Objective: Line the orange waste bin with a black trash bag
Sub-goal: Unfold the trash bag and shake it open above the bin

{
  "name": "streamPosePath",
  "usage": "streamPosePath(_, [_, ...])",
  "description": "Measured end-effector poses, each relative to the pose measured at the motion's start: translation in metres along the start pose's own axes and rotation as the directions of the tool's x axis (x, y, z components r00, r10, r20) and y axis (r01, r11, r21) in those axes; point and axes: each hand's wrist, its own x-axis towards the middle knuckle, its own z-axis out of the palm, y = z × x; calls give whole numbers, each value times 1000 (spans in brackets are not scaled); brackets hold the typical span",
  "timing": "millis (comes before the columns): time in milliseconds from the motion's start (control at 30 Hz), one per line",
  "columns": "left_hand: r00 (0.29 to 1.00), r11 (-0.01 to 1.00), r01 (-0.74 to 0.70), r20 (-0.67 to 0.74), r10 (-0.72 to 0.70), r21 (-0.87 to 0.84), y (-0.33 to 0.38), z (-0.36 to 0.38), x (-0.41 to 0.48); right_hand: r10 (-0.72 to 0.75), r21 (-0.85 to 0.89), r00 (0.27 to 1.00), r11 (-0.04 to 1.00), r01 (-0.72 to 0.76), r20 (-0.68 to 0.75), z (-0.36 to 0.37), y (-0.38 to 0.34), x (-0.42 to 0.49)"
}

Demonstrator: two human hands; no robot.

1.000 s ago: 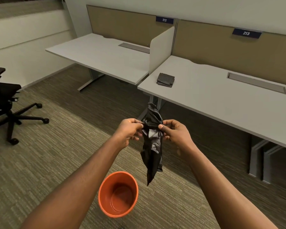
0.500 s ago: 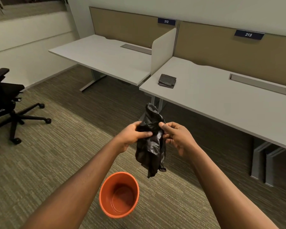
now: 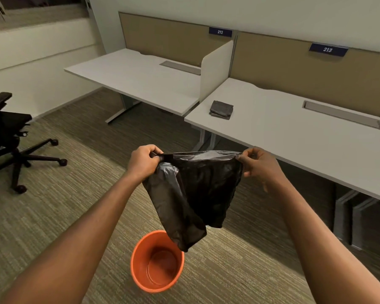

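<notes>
A black trash bag (image 3: 198, 189) hangs spread out in the air between my two hands. My left hand (image 3: 144, 162) pinches its top edge on the left and my right hand (image 3: 258, 164) pinches the top edge on the right, stretching the mouth wide. The bag's lower tip dangles just above the far rim of the orange waste bin (image 3: 138, 275). That bin stands upright on the carpet below my arms, round, with nothing inside it.
A white desk (image 3: 294, 137) runs along the right with a folded dark cloth (image 3: 221, 109) on it. A second white desk (image 3: 140, 77) stands behind a divider panel. A black wheeled office chair (image 3: 7, 137) sits at the left on the carpet.
My hands have moved apart, pulling the bunched bag out wide and opening its top edge. The bag's bottom now hangs over the bin's rim.
</notes>
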Motion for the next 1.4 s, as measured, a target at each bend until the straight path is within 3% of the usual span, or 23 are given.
streamPosePath(133, [1000,1000,1,-11,0,29,-7,-10,3,6,32,999,999,-4,-35,-11,-5,7])
streamPosePath(233, [991,982,78,121,-57,-172,-5,-15,4,45,111,996,993,-36,-76,-14,-13,11])
streamPosePath(300, [968,919,180,229,-102,-351,3,-16,4,1,-59,984,998,-12,-178,-12,-20,11])
streamPosePath(367, [951,836,258,281,-130,-485,15,-14,3,-177,-337,948,938,82,-263,-3,-28,4])
streamPosePath(400, [946,789,285,290,-142,-544,21,-11,3,-273,-396,924,906,153,-269,5,-34,-4])
streamPosePath(500, [932,656,346,322,-163,-670,40,-1,1,-352,-332,925,898,290,-142,42,-48,-38])
streamPosePath(567, [916,587,393,357,-182,-708,51,7,-2,-236,-286,972,930,232,23,73,-40,-56])
streamPosePath(633, [886,537,458,415,-207,-709,59,14,-6,-122,-359,978,917,177,170,101,-25,-69])
streamPosePath(700, [853,525,512,477,-214,-680,66,20,-11,-103,-385,974,906,175,201,122,-4,-71])
streamPosePath(767, [828,547,534,528,-186,-645,71,22,-16,-129,-298,983,941,163,131,133,12,-67])
streamPosePath(833, [817,658,494,563,-127,-568,74,18,-17,-57,-173,998,983,63,42,132,23,-57])
streamPosePath(933, [846,955,161,533,-3,-250,70,2,-15,96,-21,994,995,-97,-51,117,27,-33])
streamPosePath(967, [842,996,40,540,9,-79,65,-4,-14,137,59,988,989,-133,-69,110,27,-24])
streamPosePath(1033, [831,960,-129,555,-32,249,52,-14,-8,212,232,973,955,-186,-91,93,22,-10])
streamPosePath(1100, [865,858,-205,497,-66,470,33,-12,0,270,348,960,909,-230,-71,78,15,0])
streamPosePath(1200, [957,845,-60,272,-104,532,8,-5,5,305,407,951,877,-256,-57,63,2,9])
streamPosePath(1300, [985,916,127,58,-161,381,-16,2,7,213,257,972,949,-183,-97,53,-3,12])
streamPosePath(1367, [956,957,291,48,-291,9,-25,7,8,-68,-94,993,994,59,-98,48,-3,6])
streamPosePath(1400, [916,884,400,114,-384,-240,-26,10,8,-217,-293,976,935,201,-23,46,-2,2])
